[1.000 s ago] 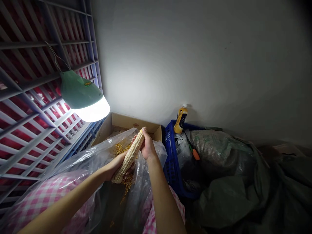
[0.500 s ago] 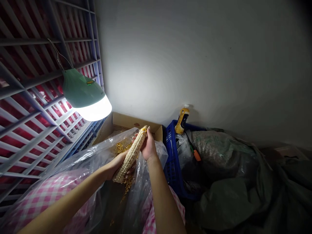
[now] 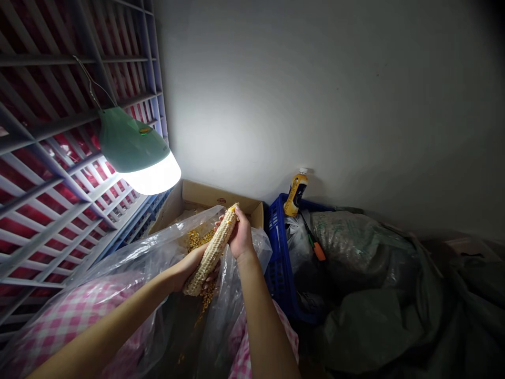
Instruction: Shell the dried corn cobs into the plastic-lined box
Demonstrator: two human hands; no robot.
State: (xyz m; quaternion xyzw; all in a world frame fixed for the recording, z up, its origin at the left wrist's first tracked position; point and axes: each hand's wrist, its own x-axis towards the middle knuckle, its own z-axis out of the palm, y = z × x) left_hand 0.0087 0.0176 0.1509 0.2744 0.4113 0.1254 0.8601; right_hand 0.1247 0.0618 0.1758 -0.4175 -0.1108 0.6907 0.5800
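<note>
The cob (image 3: 213, 247) has headroom, lamp (image 3: 132, 145) blocking upper left

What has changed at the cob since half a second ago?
The thumb of the right hand shifted left onto the tip of the cob; less of the yellow kernels there shows. Nothing was let go: the left hand kept hold lower down. Bottle and lamp stayed put.

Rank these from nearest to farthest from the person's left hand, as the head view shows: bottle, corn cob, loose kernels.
1. Corn cob: held in the left hand.
2. Loose kernels: just below the cob.
3. Bottle: well to the right, at the blue basket.
</note>
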